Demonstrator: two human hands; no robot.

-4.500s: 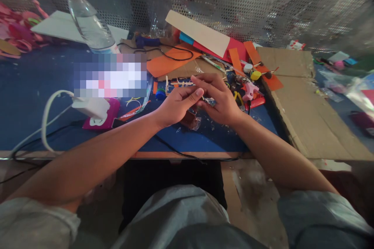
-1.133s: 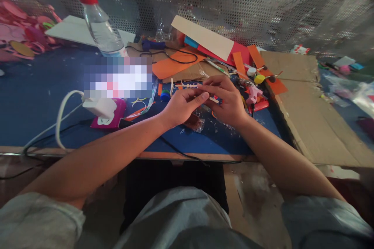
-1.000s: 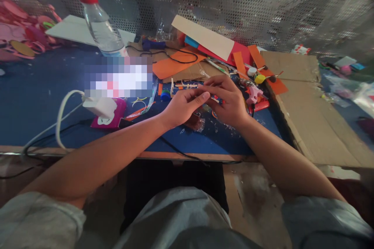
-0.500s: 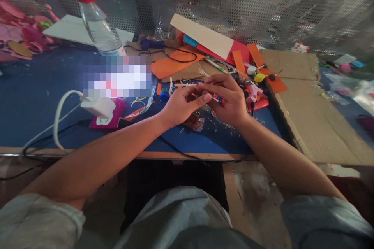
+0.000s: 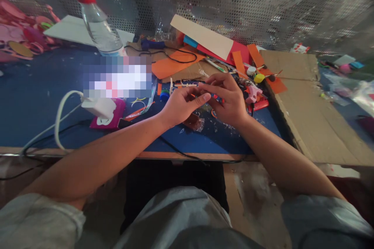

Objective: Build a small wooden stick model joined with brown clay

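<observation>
Above the blue tabletop, my left hand (image 5: 180, 106) and my right hand (image 5: 230, 99) meet at the fingertips. The left thumb and fingers are bent together. The right index finger reaches across to the left fingertips, while its other fingers curl inward. Whatever they pinch between them is tiny and mostly hidden by the fingers. Below the hands lies a brown piece (image 5: 193, 121) with clear plastic at its end. A blue cap (image 5: 164, 95) sits left of my left hand. Right of my right hand is a pink object (image 5: 254, 93), shaped like a small glue gun.
A red-capped bottle (image 5: 102, 31) and a purple power strip (image 5: 108, 114) with a white plug stand at the left. Orange sheets (image 5: 175, 61) and a cream sheet (image 5: 204, 35) lie behind the hands. Cardboard (image 5: 315, 120) covers the right side. Cables cross the table's front edge.
Both hands stay in nearly the same place, fingertips together. The right fingers have shifted very slightly, and a small pale bit seen by them earlier is less visible now.
</observation>
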